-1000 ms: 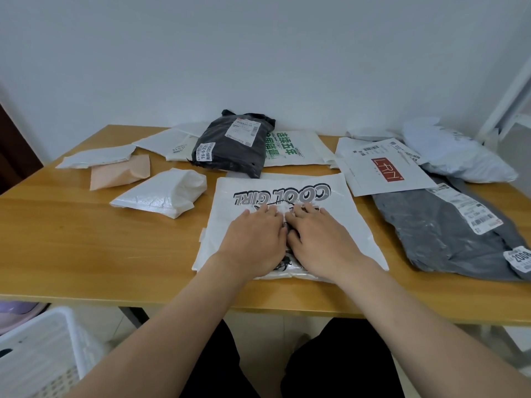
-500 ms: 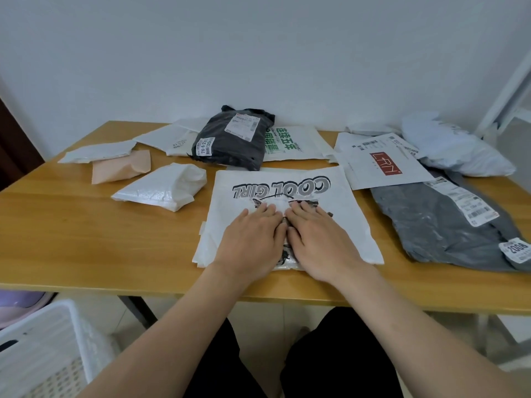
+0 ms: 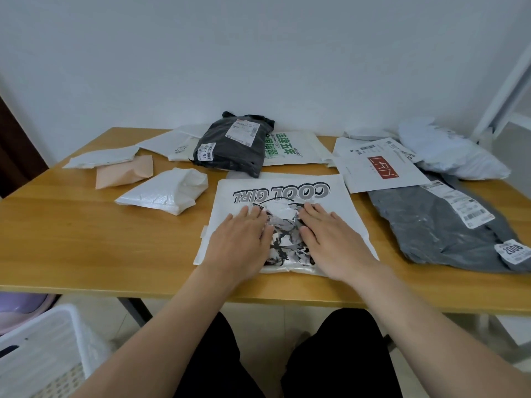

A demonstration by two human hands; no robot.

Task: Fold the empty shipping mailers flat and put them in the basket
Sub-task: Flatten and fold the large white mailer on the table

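Observation:
A white mailer printed "COOL GIRL" (image 3: 342, 196) lies flat on the wooden table (image 3: 86, 242) in front of me. My left hand (image 3: 241, 245) and my right hand (image 3: 330, 242) both press palm-down on it with straight fingers, a small gap between them showing the black-and-white print. A white slatted basket (image 3: 43, 346) stands on the floor at the lower left, beside the table. Other mailers lie around: a crumpled white one (image 3: 166, 193), a black one (image 3: 232, 145), a large grey one (image 3: 436, 225).
At the back lie a peach mailer (image 3: 123, 173), flat white mailers (image 3: 100, 158), one with green print (image 3: 290, 149), a white "LRN" envelope (image 3: 379, 170) and a puffy white bag (image 3: 448, 153). The table's left front is bare wood. A white frame (image 3: 505, 81) stands at right.
My two hands, side by side and touching before, have slid apart across the mailer, left hand leftward and right hand rightward. The view has shifted slightly.

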